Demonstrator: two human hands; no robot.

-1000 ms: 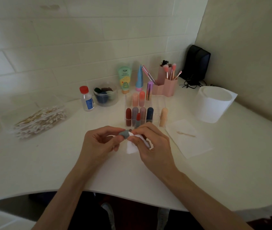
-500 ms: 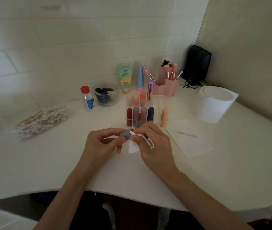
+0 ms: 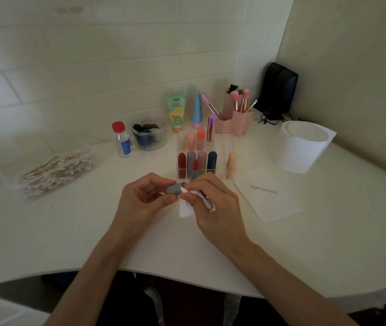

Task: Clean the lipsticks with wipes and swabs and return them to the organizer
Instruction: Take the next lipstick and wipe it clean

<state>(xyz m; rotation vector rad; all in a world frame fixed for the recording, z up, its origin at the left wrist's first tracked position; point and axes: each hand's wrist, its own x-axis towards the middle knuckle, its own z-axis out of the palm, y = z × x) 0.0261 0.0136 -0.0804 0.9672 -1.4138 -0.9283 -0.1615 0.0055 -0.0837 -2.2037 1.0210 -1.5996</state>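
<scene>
Above the worktop's (image 3: 305, 243) middle, just before the clear organizer (image 3: 221, 161), the left hand (image 3: 140, 203) pinches a grey lipstick (image 3: 173, 188) between curled fingers; the right hand's (image 3: 217, 208) fingers pinch a white wipe (image 3: 184, 209) against its end.

Matt, smooth plastic casing on the grey lipstick (image 3: 172, 188). The wipe (image 3: 184, 208) is thin, white, soft and crumpled; paper or cloth unclear. The organizer (image 3: 221, 161) is clear glossy plastic. The table (image 3: 69, 231) is white, smooth, matt. The swabs (image 3: 55, 170) have pale wooden sticks and fluffy cotton tips. The brush holder (image 3: 240, 122) is pink matt plastic. The purple tube (image 3: 211, 128) has a shiny metallic finish.
</scene>
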